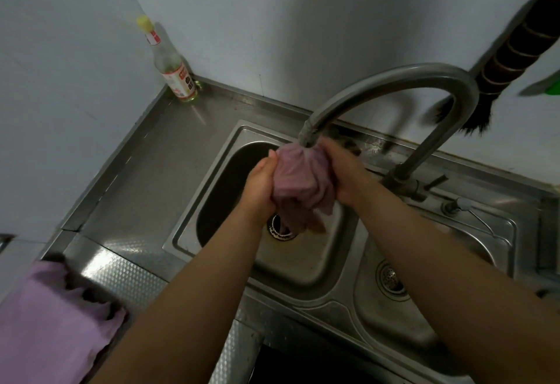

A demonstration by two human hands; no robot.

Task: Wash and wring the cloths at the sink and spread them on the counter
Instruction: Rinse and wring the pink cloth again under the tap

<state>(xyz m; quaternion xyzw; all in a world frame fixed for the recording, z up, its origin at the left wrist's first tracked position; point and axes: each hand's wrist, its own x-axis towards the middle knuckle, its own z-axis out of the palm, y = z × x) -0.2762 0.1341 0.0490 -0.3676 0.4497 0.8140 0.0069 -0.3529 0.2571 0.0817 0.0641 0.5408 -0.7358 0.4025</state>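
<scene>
A: Where's the cloth being washed?

B: The bunched purple cloth (pixel 300 177) is held right under the faucet (pixel 391 86) spout, over the left basin (pixel 318 250) of the steel sink. The left hand (pixel 260 186) curls round its left side and the right hand (pixel 342 171) grips its right side, so each grip is closed on the fabric, with the bundle squeezed between them. A tail of it hangs down toward the drain (pixel 280 229).

A: How will it handle?

B: My guess is soft and limp, with no stiffness at all, and heavier than it looks once soaked. Wet fabric can slide through the fingers, so I'd take hold across the thick gathered middle, 1 hand at each end of the bundle, then twist in opposite ways to wring. Nothing fragile here. The dangling tail could drip or catch at the drain, so gather it in first.

A: And the count?

B: 2 purple cloths in view: 1 in the hands, and 1 second cloth (pixel 54 320) lying crumpled on the table (pixel 145 165) at the lower left, well apart from the sink. The sink has 2 basins, with the smaller right basin (pixel 430 317) holding its own strainer. 1 faucet, 1 bottle (pixel 174 68) with a yellow cap standing in the back corner, and 1 dark brush (pixel 512 56) hanging on the wall. I can't tell whether water is running.
</scene>
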